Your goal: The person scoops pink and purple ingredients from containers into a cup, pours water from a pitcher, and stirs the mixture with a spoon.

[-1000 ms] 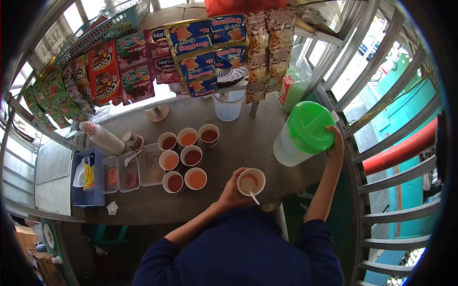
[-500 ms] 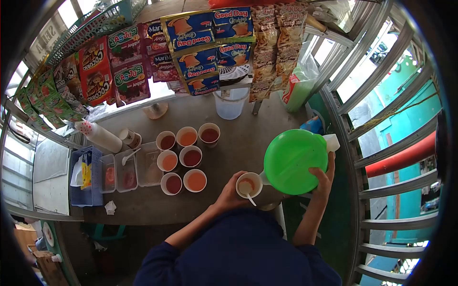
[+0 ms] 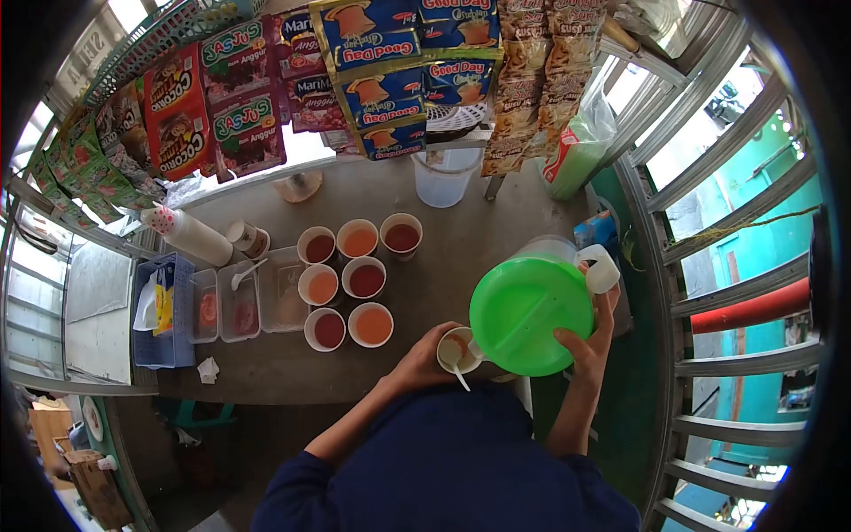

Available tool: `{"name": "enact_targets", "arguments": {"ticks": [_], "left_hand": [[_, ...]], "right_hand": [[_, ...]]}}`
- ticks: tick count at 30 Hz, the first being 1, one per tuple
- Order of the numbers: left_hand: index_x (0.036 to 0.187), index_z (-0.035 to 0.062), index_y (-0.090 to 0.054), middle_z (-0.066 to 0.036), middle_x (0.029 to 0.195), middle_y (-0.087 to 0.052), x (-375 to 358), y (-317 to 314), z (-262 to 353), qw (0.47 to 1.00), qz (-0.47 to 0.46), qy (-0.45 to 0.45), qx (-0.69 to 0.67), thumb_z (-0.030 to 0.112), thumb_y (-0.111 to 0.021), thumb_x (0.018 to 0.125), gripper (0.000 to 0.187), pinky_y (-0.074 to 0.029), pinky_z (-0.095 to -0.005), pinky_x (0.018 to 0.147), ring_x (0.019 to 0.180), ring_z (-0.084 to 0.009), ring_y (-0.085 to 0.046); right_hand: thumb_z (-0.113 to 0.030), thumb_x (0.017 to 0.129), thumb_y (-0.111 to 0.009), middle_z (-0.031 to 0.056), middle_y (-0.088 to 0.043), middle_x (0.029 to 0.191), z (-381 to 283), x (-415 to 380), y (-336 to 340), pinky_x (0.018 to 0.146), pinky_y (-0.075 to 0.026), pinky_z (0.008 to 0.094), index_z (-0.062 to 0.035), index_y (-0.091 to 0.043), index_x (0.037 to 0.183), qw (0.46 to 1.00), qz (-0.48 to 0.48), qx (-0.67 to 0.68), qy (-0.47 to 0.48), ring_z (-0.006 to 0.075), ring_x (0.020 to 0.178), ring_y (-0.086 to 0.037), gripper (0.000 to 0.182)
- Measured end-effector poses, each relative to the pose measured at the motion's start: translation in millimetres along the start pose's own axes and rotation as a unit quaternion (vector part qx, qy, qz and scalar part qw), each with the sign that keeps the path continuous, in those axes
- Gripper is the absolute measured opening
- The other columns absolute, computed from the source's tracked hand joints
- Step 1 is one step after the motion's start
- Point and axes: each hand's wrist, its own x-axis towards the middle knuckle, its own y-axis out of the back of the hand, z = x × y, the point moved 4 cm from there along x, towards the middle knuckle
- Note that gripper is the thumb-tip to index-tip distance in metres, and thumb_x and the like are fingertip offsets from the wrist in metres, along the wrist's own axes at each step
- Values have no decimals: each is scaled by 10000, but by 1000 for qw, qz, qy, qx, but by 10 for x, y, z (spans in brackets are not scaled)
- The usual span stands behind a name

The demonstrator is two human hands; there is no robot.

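Fingers of my left hand (image 3: pixel 418 363) wrap round a paper cup (image 3: pixel 445 353) near the table's front edge. A white spoon (image 3: pixel 460 377) leans in it, and the little liquid inside is hard to make out. My right hand (image 3: pixel 589 344) grips a clear pitcher with a green lid (image 3: pixel 529 312) by its white handle (image 3: pixel 603 271). The pitcher is tilted left, its spout at the cup's rim. To the left stand several paper cups of drink, some orange (image 3: pixel 370 325), others dark red (image 3: pixel 329 329).
Plastic tubs (image 3: pixel 284 288), one with a spoon, stand left of the cups, beside a blue basket (image 3: pixel 165 353). A white bottle (image 3: pixel 197 238) and another paper cup (image 3: pixel 248 238) are behind. Drink sachets (image 3: pixel 381 93) hang above. Metal bars (image 3: pixel 745 363) line the right side.
The pitcher has moved left and slightly down, tipping further, so more of its clear body shows behind the lid. My left hand still holds the cup. The camera view has shifted slightly.
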Motion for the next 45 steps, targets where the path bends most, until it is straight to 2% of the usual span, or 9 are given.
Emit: {"name": "enact_targets", "arguments": {"ticks": [12,15,17,18,20,26,39,41,45], "left_hand": [[1317,45,-395,-162,1244,-522,-104,31,-100,999,-35,22,-9,185,-864,604,865,-439,-394,991,1176,-300,-530],[1331,52,-378,-171,1248,-521,-112,52,-76,999,-43,26,6,191,-863,607,882,-439,-399,991,1176,-309,-531],[1347,51,-350,-171,1315,-469,-118,44,-77,996,-69,55,-24,172,-839,616,888,-390,-406,1053,1240,-328,-466],[1347,51,-350,-171,1315,-469,-121,42,-75,996,-69,55,-24,172,-839,616,888,-390,-406,1053,1240,-328,-466],[1349,50,-349,-174,1315,-469,-131,35,-74,996,-66,57,-24,178,-840,618,890,-394,-408,1049,1236,-330,-470],[1351,47,-348,-177,1310,-471,-162,9,-109,996,-65,55,-27,176,-842,615,896,-396,-408,1048,1235,-329,-472],[1357,58,-343,-176,1302,-476,-201,40,-55,995,-61,74,-21,159,-835,611,899,-401,-410,1040,1225,-335,-476],[1354,59,-346,-179,1301,-476,-205,38,-47,997,-54,55,-25,160,-833,614,891,-401,-413,1039,1224,-339,-476],[1349,55,-348,-181,1303,-475,-207,47,-39,997,-55,49,-18,165,-832,616,885,-401,-414,1039,1225,-339,-475]], "right_hand": [[-297,594,-746,162,-239,1421,37,-94,-88,1021,-412,424,58,-507,1301,999,6,-44,16,304,1281,-401,826],[-300,580,-741,168,-228,1433,16,-107,-132,1033,-393,432,45,-527,1289,998,3,-56,0,309,1324,-334,817],[-281,575,-724,185,-273,1440,1,-113,-150,1045,-364,441,36,-533,1285,997,-3,-81,15,309,1367,-236,801],[-281,575,-724,185,-273,1440,-3,-110,-145,1045,-364,441,36,-533,1285,997,-3,-81,15,309,1367,-236,801],[-233,578,-740,149,-283,1392,-20,-107,-161,1038,-405,428,66,-469,1330,991,-41,-123,31,310,1296,-401,854],[-281,581,-743,152,-271,1402,13,-138,-181,1030,-410,433,65,-488,1318,991,-35,-128,26,312,1295,-398,854],[-263,571,-726,151,-247,1439,-6,-180,-247,1037,-399,440,53,-527,1289,986,-37,-159,33,310,1308,-382,809],[-221,565,-712,222,-238,1446,-12,-172,-257,1009,-387,452,-31,-566,1267,986,-43,-154,49,339,1303,-366,742],[-222,563,-714,221,-241,1447,-34,-147,-262,1011,-387,446,-27,-565,1267,988,-38,-141,41,332,1305,-366,746]]}}
